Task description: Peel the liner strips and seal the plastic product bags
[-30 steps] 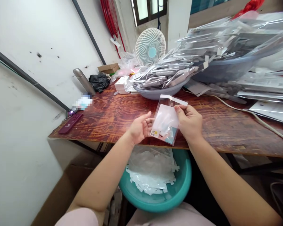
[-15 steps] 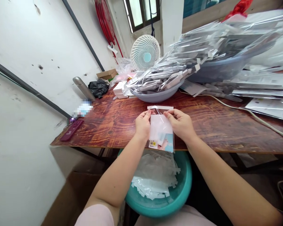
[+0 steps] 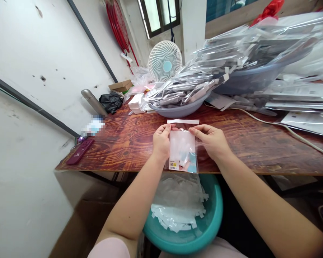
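Observation:
Between my hands, at the front edge of the wooden table, is a clear plastic bag (image 3: 182,150) with a white strip across its top. A printed card with a light-blue corner and a yellow mark shows through it, along with something whitish that I cannot make out. My left hand (image 3: 162,140) pinches the upper left side of the bag with thumb and fingers. On the upper right side, my right hand (image 3: 210,139) pinches the bag between thumb and forefinger. Below the table edge, a teal basin (image 3: 216,215) holds a heap of white-edged plastic packets (image 3: 177,204).
Grey-blue basins (image 3: 177,111) heaped with clear-wrapped packets stand at the back right. A white fan (image 3: 165,61) is behind them. A white cable (image 3: 282,127) crosses the table's right side. At the left lie a maroon phone-like object (image 3: 80,152) and a black plastic bag (image 3: 111,103).
The bag's card now lies flatter and squarer in view. My right hand has shifted slightly right, and the camera view has moved a little.

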`<state>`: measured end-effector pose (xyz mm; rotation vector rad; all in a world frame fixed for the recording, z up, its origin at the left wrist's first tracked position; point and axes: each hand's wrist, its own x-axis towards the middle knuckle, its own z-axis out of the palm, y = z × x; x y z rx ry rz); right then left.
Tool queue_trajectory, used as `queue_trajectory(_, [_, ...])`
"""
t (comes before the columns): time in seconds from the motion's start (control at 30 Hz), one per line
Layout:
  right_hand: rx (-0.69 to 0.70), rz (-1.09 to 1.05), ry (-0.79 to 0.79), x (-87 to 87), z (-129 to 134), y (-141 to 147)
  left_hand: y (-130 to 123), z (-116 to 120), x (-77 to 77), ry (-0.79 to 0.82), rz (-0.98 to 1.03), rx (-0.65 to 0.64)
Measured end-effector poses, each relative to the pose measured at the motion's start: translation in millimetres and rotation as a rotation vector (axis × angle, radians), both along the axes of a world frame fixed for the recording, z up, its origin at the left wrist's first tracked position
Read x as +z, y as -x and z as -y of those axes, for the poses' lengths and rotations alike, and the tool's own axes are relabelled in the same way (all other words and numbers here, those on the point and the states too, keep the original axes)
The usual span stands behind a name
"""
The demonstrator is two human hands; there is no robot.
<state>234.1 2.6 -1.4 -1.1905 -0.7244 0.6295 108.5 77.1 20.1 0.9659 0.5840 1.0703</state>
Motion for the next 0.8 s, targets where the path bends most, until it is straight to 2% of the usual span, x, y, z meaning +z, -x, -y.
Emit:
queue_trajectory(0.07, [0.003, -0.032, -0.019, 9.3, -1, -3, -1, -1, 7.1, -0.050, 0.018, -0.014])
queue_trajectory(0.13, [0.003, -0.028, -0.063, 25.7, 2, -6, 0, -2, 19.6, -0.136, 0.023, -0.046])
queue_trajectory(0.27, [-0.006, 0.162, -0.212, 61.4, 20, -10, 15, 5, 50.3, -0.348, -0.057, -0.049])
queue_trajectory(0.37, [0.065, 0.281, -0.178, 67.2, 46, -12, 38, 21, 57.6, -0.424, -0.181, -0.069])
queue_trajectory(0.43, [0.157, 0.308, -0.069, 58.1, 65, -10, 56, 36, 50.0, -0.428, -0.295, -0.123])
queue_trajectory(0.5, [0.250, 0.328, 0.028, 42.8, 85, -7, 73, 54, 35.3, -0.420, -0.422, -0.156])
queue_trajectory(0.57, [0.288, 0.348, 0.093, 26.3, 103, 0, 88, 72, 18.4, -0.428, -0.545, -0.133])
queue_trajectory(0.7, [0.210, 0.271, 0.219, 0.5, 128, 15, 102, 104, -9.8, -0.415, -0.696, -0.045])
queue_trajectory(0.8, [0.187, 0.101, 0.289, -10.2, 138, 21, 102, 120, -21.8, -0.269, -0.715, -0.043])
